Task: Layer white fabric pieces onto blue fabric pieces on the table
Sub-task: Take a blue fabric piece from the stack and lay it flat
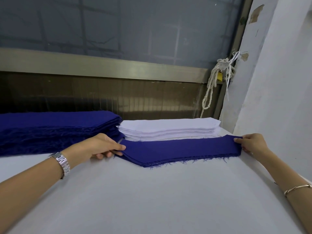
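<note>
A long blue fabric piece [179,152] with a frayed near edge lies on the white table [152,196], just in front of a stack of white fabric pieces [168,129]. My left hand [103,146] pinches the piece's left end, thumb on top. At the right end, my right hand [251,143] pinches the corner between thumb and fingers. A tall stack of blue fabric pieces [50,129] sits at the back left, touching the white stack.
A window with a metal frame [118,66] runs behind the table. A white wall [278,81] closes off the right side, with a knotted rope [212,85] hanging in the corner. The table's near half is bare white surface.
</note>
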